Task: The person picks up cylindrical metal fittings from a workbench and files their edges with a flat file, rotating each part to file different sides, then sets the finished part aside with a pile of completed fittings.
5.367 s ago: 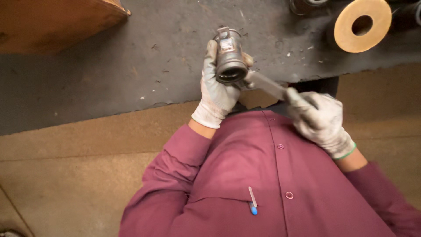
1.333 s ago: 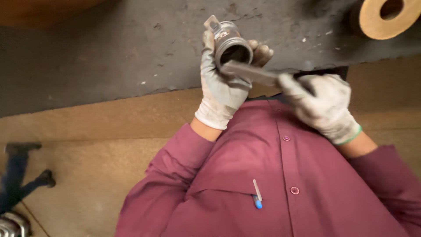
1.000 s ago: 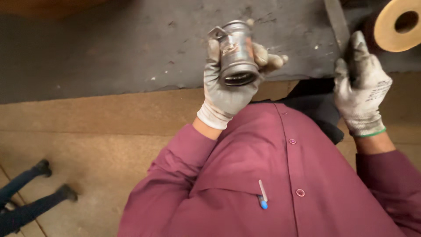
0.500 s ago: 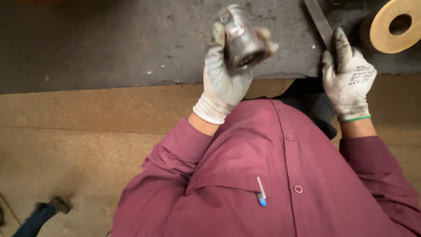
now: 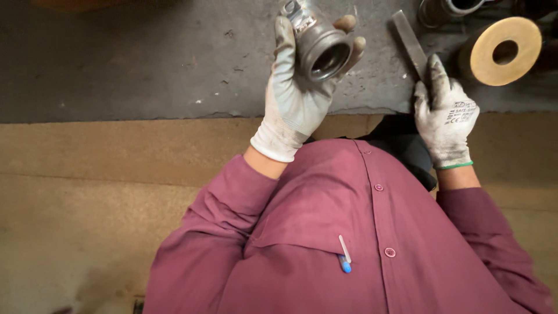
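Two gloved hands work above the dark desk. The left hand is clenched around a grey metal sleeve, its grip wrapping the body from below while the open end faces the camera, near the desk's front edge. To the right, the right hand grasps a flat metal file lying on the desk, fingers over its near end. A tan ring sits by the right edge.
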The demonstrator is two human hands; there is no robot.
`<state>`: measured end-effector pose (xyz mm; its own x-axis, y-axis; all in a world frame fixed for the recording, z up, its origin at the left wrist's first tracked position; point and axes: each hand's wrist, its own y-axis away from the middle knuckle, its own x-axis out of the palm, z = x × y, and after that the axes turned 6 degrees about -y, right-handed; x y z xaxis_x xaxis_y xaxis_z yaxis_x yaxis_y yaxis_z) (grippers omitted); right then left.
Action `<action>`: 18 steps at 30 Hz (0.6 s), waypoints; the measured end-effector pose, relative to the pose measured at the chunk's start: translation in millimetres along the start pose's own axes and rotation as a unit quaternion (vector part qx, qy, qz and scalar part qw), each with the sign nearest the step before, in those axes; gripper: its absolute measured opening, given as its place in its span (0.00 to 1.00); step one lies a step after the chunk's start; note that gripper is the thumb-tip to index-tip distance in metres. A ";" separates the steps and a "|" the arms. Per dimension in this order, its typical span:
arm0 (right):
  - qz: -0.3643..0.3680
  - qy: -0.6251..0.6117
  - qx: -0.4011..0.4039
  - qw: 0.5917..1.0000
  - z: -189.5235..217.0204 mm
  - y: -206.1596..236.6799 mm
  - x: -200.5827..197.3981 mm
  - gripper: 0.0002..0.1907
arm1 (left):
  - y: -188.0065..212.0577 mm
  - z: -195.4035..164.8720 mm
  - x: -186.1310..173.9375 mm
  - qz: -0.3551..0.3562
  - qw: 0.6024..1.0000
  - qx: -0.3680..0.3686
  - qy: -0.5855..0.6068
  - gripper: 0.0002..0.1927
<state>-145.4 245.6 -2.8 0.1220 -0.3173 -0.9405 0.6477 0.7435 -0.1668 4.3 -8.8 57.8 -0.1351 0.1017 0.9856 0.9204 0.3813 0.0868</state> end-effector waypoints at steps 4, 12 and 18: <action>-0.004 0.009 0.003 1.000 4.1 -3.4 -2.5 0.24 | 10.3 -7.6 13.2 0.025 0.969 0.065 -0.235 0.33; 0.004 -0.012 0.011 1.000 9.0 -7.8 -7.9 0.25 | 14.4 -24.1 42.9 0.044 0.589 0.245 -0.769 0.40; 0.000 -0.013 0.025 1.000 9.6 -7.2 -9.5 0.24 | 12.7 -18.5 49.1 -0.006 0.651 0.243 -0.719 0.39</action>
<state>-144.0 237.7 10.2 0.1414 -0.3331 -0.9322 0.6837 0.7139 -0.1514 16.1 -15.9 109.9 -0.6666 0.7182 -0.1995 0.7387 0.6005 -0.3063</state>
